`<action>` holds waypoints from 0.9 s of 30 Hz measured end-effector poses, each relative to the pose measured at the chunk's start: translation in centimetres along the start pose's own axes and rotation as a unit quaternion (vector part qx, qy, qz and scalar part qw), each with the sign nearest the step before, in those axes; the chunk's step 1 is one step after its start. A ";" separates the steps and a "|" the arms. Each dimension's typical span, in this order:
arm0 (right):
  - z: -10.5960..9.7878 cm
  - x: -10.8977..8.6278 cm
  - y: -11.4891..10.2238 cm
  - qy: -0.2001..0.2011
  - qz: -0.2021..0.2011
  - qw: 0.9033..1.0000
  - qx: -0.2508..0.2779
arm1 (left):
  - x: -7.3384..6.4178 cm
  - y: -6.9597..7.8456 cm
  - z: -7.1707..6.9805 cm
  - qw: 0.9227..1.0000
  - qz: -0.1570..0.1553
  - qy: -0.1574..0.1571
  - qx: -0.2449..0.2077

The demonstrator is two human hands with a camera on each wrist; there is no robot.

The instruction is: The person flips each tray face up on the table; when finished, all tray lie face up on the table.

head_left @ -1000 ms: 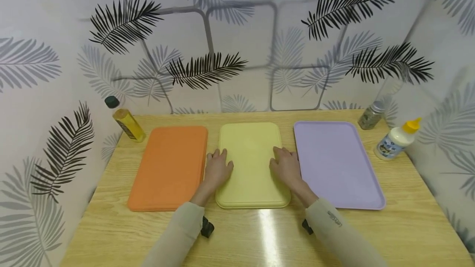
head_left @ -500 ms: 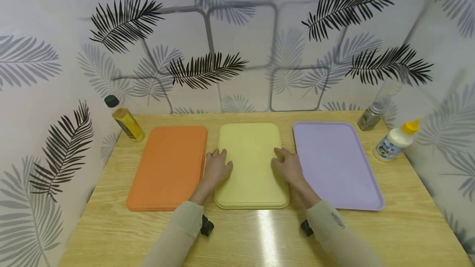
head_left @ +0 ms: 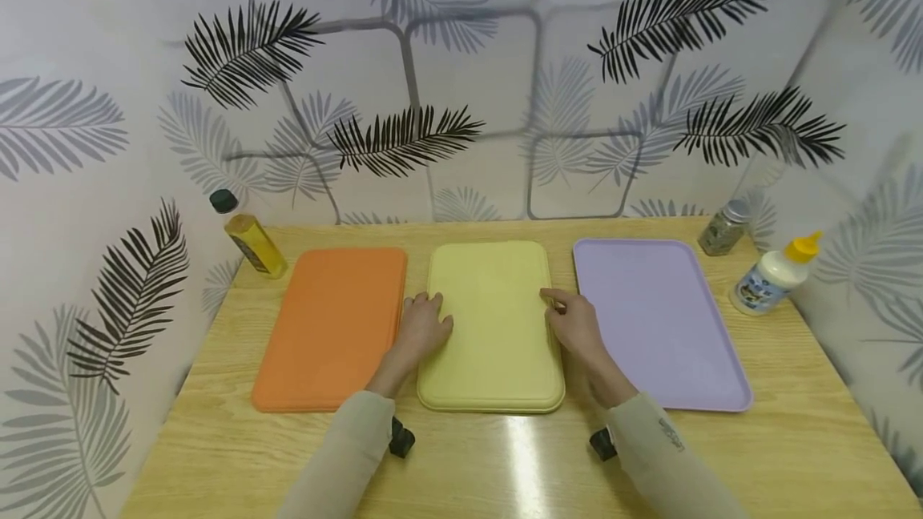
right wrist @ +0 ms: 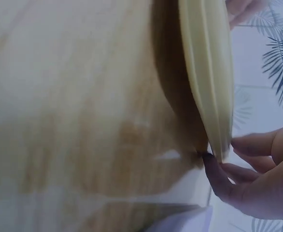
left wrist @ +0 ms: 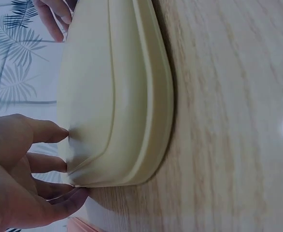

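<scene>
Face down in the middle of the table lies a yellow tray (head_left: 490, 327), its raised rim showing in the left wrist view. My left hand (head_left: 424, 325) holds its left edge. In the left wrist view, that hand's thumb and a finger touch the top, while other fingers lie at the rim. On the opposite side, my right hand (head_left: 575, 325) pinches the right edge between thumb and fingers. A dark gap shows under that side in the right wrist view, so it stands raised off the table. The fingertips beneath are partly hidden.
An orange tray (head_left: 332, 327) lies face down at left, a purple tray (head_left: 656, 319) face up at right. A yellow oil bottle (head_left: 255, 243) stands back left. A spice jar (head_left: 723, 229) and a white glue bottle (head_left: 770, 279) stand back right. Patterned wall covering rises behind.
My right hand has shifted a little to the right, its fingers now at the yellow tray's right edge, which is slightly raised. My left hand has hardly moved.
</scene>
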State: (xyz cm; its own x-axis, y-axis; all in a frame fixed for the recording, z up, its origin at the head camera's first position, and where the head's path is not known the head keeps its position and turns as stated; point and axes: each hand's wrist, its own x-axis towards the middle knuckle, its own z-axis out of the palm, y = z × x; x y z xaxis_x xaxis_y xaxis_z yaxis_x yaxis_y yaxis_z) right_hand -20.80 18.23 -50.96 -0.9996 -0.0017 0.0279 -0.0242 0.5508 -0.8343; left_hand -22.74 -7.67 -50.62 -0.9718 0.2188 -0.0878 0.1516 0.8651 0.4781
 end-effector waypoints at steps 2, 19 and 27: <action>-0.3 0.0 -0.2 -0.006 0.009 1.000 0.007 | -0.1 -0.2 0.1 1.000 0.006 0.006 -0.002; -2.2 1.2 -1.3 -0.052 0.101 0.987 0.113 | -0.3 -1.2 -0.1 0.998 0.003 0.005 -0.065; -2.4 1.3 -1.7 -0.065 0.105 0.985 0.120 | -1.7 -0.8 -0.8 0.997 -0.005 -0.010 -0.078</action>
State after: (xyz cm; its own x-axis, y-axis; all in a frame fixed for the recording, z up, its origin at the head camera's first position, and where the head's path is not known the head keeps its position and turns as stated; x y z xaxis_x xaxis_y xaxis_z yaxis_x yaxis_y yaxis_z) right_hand -22.02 19.32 -48.16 -0.9759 -0.0253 -0.2166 0.1955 0.3379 -0.9206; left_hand -21.34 -9.11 -50.20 -0.9693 0.2201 -0.1095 0.1103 0.7875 0.6064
